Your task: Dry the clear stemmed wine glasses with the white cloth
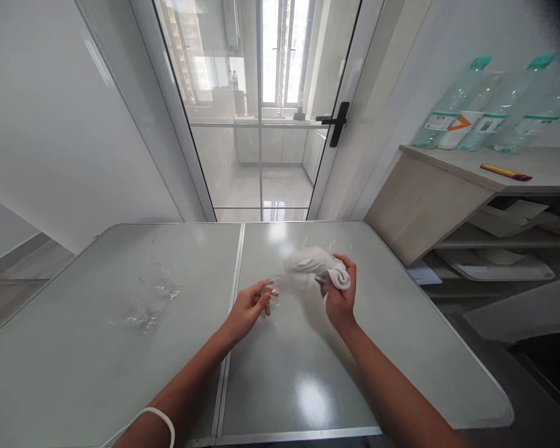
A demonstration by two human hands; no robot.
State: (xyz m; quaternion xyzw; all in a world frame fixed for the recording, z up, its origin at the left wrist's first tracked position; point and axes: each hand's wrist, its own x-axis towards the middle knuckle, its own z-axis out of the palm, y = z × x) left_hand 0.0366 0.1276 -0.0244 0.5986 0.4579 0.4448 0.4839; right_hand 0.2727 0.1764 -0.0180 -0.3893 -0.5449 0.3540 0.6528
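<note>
Between left fingers [260,300], probably glass [274,291], cloth [313,264] beside

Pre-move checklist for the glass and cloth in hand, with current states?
1. Left hand pinches the small clear glass: ok.
2. Right hand grips the white cloth: ok.
3. Cloth in contact with the glass: cannot tell, blurred.
4. Glass held over the table, inside its edges: ok.
5. Other clear glasses on the table's left half, apart from both hands: ok.
6. Glass free of cracks: cannot tell.
</note>
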